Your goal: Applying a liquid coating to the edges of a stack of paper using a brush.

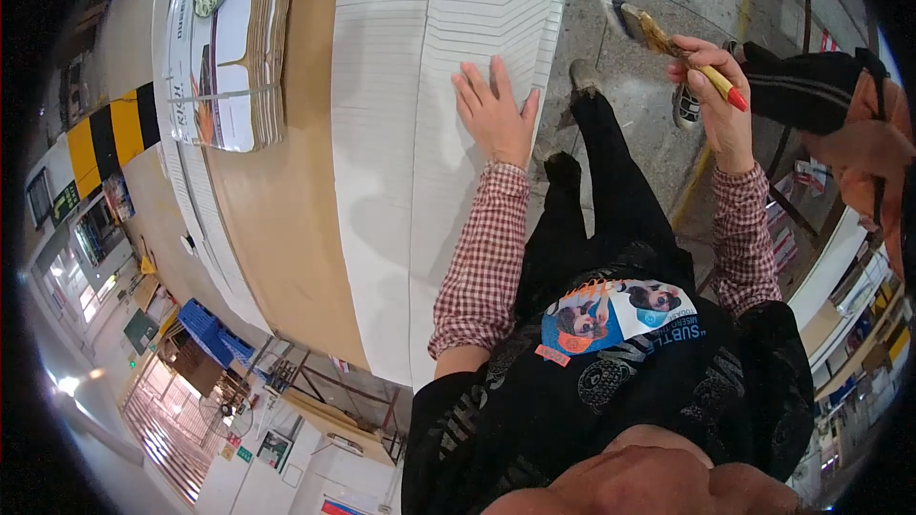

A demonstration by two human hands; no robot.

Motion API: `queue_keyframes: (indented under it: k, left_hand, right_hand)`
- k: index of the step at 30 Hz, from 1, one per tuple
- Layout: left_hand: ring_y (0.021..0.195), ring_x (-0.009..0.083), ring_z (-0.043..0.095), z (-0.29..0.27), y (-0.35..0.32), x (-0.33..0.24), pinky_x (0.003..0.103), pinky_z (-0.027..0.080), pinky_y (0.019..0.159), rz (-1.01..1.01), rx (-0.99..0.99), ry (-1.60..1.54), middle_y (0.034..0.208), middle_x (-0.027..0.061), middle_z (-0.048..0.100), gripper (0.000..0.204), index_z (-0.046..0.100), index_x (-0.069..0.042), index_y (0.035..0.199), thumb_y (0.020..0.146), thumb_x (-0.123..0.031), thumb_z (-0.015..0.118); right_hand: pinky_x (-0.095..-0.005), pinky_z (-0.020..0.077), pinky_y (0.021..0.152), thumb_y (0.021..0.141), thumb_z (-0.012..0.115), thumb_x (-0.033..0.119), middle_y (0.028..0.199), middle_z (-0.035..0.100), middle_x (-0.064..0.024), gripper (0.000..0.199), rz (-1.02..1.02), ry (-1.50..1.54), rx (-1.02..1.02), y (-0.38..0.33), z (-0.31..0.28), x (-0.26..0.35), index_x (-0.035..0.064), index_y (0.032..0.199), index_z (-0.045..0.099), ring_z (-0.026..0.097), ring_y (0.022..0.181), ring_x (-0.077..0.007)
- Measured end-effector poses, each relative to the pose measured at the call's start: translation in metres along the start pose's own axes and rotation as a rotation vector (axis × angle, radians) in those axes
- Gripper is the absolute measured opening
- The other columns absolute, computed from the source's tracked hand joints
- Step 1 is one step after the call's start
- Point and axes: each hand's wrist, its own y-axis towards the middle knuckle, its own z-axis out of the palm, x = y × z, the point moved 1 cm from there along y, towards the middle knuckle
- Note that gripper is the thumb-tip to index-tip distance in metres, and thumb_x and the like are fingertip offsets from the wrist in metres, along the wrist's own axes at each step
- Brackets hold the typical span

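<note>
My left hand (495, 116) lies flat with fingers spread on white sheets (382, 181). The sheets overlap in long fanned rows, their edges showing as many thin lines. In my right hand (718, 100) is a paintbrush (656, 35), gripped by its yellow, red-tipped handle. The brush is held out over the floor to the right of the sheets, its pale bristles pointing away to the upper left. The bristles touch nothing that I can see.
A tan board (277, 219) runs along the left of the sheets. On it stands a strapped stack of printed cardboard pieces (229, 57). Another person in dark trousers (797, 86) is close on the right. Blue crates (205, 329) sit farther off at the lower left.
</note>
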Motion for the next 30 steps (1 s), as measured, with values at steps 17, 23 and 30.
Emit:
queue_keyframes:
  k: [17, 23, 30]
  left_hand:
    - [0.116, 0.0483, 0.045, -0.015, 0.012, 0.006, 0.047, 0.046, 0.089, 0.100, 0.008, -0.041, 0.130, 0.0278, 0.046, 0.047, 0.048, -0.020, 0.134, 0.089, -0.036, 0.052]
    - [0.114, 0.0446, 0.049, -0.022, 0.015, 0.002, 0.044, 0.050, 0.081, 0.098, 0.051, -0.013, 0.127, 0.0252, 0.049, 0.042, 0.050, -0.022, 0.132, 0.092, -0.033, 0.047]
    - [0.111, 0.0420, 0.051, -0.024, 0.017, 0.003, 0.043, 0.052, 0.077, 0.118, 0.028, -0.022, 0.123, 0.0246, 0.053, 0.040, 0.052, -0.023, 0.131, 0.092, -0.031, 0.047]
  right_hand:
    - [-0.0239, 0.0494, 0.064, 0.093, 0.052, 0.012, 0.094, 0.061, -0.0086, 0.020, -0.255, -0.343, -0.034, 0.000, 0.026, -0.030, -0.0021, 0.087, 0.064, 0.058, 0.079, -0.0108]
    - [-0.0238, 0.0496, 0.060, 0.090, 0.056, 0.008, 0.091, 0.061, -0.0086, 0.015, -0.245, -0.328, -0.034, 0.022, 0.030, -0.037, -0.0031, 0.085, 0.065, 0.060, 0.073, -0.0122]
    - [-0.0273, 0.0470, 0.065, 0.084, 0.061, 0.005, 0.082, 0.064, -0.0088, 0.009, -0.352, -0.608, 0.002, 0.007, 0.043, -0.037, -0.0020, 0.080, 0.065, 0.060, 0.072, -0.0156]
